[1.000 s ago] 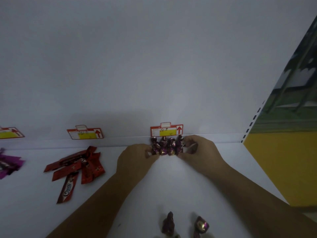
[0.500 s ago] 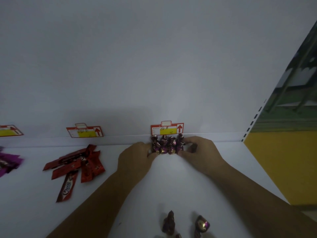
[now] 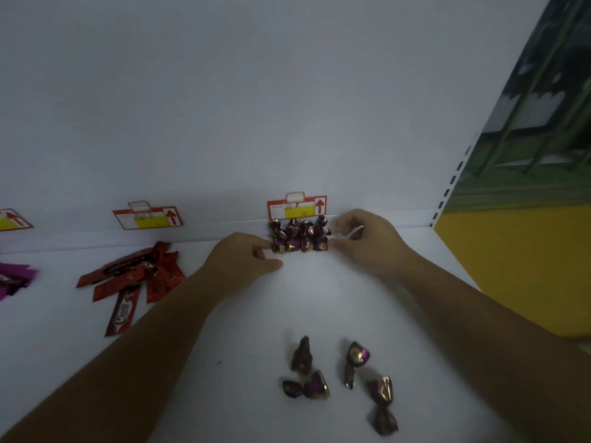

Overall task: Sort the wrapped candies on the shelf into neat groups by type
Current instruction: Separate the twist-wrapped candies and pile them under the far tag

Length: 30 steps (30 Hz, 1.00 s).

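Abt halfway, I'd say. Far row of purple candies stands under a tag, squeezed btwn left hand and right hand; both hands curled w/ fingertips against the row ends, lifting nothing. Loose candies near front not yet placed. Red bars left, piled untidily; magenta wrappers far left. No containers, just shelf.

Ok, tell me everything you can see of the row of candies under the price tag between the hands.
The row of candies holds about four small twist-wrapped pieces in shiny dark purple foil with gold patches, packed side by side and upright, twisted ends up. It sits against the shelf's back edge, under the red and yellow price tag. The left hand touches its left end; the right hand is at its right end.
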### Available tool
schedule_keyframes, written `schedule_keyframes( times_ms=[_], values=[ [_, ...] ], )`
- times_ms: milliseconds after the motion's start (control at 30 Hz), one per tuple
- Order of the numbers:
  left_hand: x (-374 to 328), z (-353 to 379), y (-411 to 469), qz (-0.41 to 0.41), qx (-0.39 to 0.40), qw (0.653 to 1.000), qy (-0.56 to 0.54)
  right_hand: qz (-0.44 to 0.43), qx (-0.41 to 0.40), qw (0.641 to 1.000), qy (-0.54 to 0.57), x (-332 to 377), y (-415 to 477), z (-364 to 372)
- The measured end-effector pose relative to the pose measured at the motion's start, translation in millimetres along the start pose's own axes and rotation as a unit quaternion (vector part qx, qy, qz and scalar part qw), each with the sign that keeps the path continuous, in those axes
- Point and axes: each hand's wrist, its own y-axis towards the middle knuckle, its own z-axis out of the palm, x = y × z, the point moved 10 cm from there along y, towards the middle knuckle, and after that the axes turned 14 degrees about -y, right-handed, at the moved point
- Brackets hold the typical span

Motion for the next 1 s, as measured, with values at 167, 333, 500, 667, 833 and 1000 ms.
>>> schedule_keyframes(
  times_ms=[167,333,500,667,833,1000],
  values=[
    [-6,13,-31,0.041,0.128,0.991,-0.002,-0.127,0.241,0.961,-0.057,32,-53,8],
    [-4,0,-47,0.036,0.066,0.997,-0.003,-0.195,0.371,0.904,-0.081,48,-115,12],
    [-12,6,-42,0.006,-0.032,0.997,0.071,-0.203,0.391,0.893,-0.090,51,-131,21],
    [-16,4,-30,0.019,-0.085,0.993,0.083,-0.190,0.382,0.902,-0.062,48,-126,25],
    [-11,-7,-18,0.029,-0.116,0.991,0.059,-0.107,0.221,0.969,-0.036,23,-78,7],
    [-9,-3,-7,0.045,-0.089,0.994,0.047,-0.026,0.103,0.993,-0.055,0,-38,1]
  ],
)
